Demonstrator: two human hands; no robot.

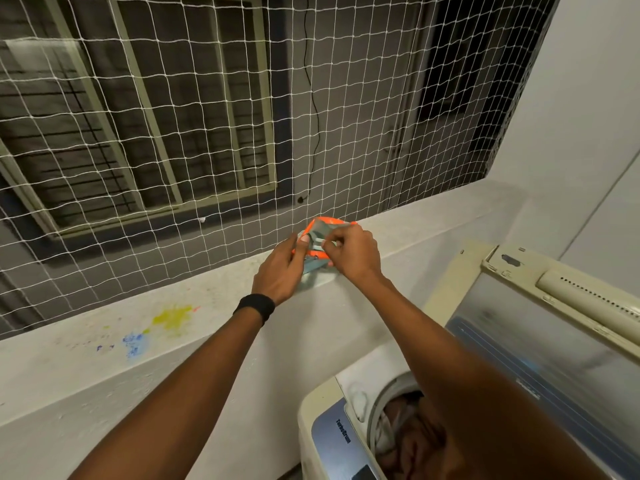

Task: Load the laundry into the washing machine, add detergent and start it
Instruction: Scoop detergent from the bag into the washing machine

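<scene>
An orange and silver detergent packet [320,230] sits on the white ledge [207,299] beside the netting. My left hand [282,268] grips its left side, thumb on the foil. My right hand [349,254] pinches the packet's folded top from the right. The top-loading washing machine [325,434] stands at the lower right with its lid [540,344] raised. Dark and light laundry [412,441] lies in the drum, partly hidden by my right arm.
White safety netting [173,150] runs along the back of the ledge, with a barred window behind it. Yellow and blue stains [156,327] mark the ledge at the left. A white wall [588,116] rises at the right.
</scene>
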